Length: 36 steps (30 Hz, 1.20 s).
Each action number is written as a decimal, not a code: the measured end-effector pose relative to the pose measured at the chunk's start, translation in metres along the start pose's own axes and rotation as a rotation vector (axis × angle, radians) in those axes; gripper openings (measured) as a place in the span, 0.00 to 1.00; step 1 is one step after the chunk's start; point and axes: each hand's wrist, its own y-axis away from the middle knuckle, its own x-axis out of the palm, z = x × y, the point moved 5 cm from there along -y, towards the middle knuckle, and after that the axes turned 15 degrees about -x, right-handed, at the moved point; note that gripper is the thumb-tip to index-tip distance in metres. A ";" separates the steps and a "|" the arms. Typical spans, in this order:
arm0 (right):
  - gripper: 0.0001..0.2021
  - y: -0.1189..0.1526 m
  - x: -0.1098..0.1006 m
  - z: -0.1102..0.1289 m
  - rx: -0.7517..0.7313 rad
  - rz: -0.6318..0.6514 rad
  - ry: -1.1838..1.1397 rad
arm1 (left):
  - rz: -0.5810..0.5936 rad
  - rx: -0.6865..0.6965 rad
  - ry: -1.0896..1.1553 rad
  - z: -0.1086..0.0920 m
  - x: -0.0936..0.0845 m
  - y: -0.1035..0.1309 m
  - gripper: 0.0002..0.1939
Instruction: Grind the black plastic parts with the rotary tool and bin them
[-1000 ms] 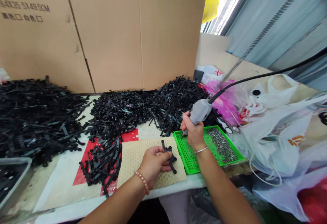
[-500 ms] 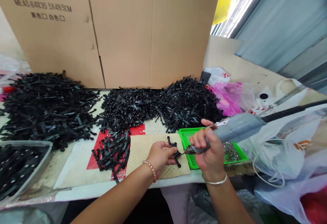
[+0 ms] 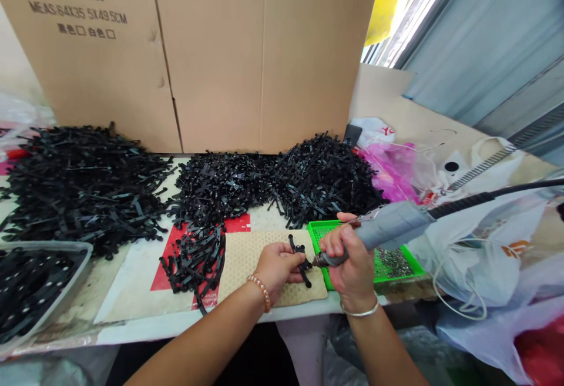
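Between the thumb and fingers of my left hand (image 3: 278, 265) is a small black plastic bracket (image 3: 304, 271), held over a tan textured mat (image 3: 247, 268). My right hand (image 3: 351, 259) is wrapped round a grey electric screwdriver (image 3: 392, 224), tilted with its cable end up to the right. The screwdriver's tip points left and meets the right side of the bracket; a screw there is too small to make out. Behind the right hand stands a green basket (image 3: 315, 230) with many small metal screws (image 3: 394, 261) in it.
Heaps of black plastic parts (image 3: 83, 186) line the back of the table, before a large cardboard box (image 3: 211, 57). A smaller pile (image 3: 194, 259) lies left of the mat. A clear tub (image 3: 86, 254) of black parts sits at far left, plastic bags (image 3: 476, 262) at right.
My right hand and the screwdriver have moved left, bringing the tip up to the bracket. My left hand keeps its hold on the bracket in nearly the same spot.
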 end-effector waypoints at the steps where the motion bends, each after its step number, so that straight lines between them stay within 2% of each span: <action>1: 0.11 0.000 0.000 -0.001 0.003 0.000 -0.007 | -0.005 0.000 0.000 0.000 0.000 0.000 0.06; 17: 0.11 0.001 -0.001 -0.004 0.012 0.020 -0.002 | 0.008 0.019 0.004 0.000 0.000 0.000 0.10; 28: 0.12 0.005 0.002 -0.004 -0.003 0.069 0.041 | -0.008 -0.004 0.014 0.000 0.000 -0.001 0.08; 32: 0.11 0.008 0.003 -0.006 -0.024 0.132 0.055 | 0.020 0.000 0.020 0.001 0.000 -0.003 0.07; 36: 0.09 0.010 0.004 -0.013 0.007 0.285 0.036 | 0.018 0.007 0.010 0.003 0.000 -0.006 0.06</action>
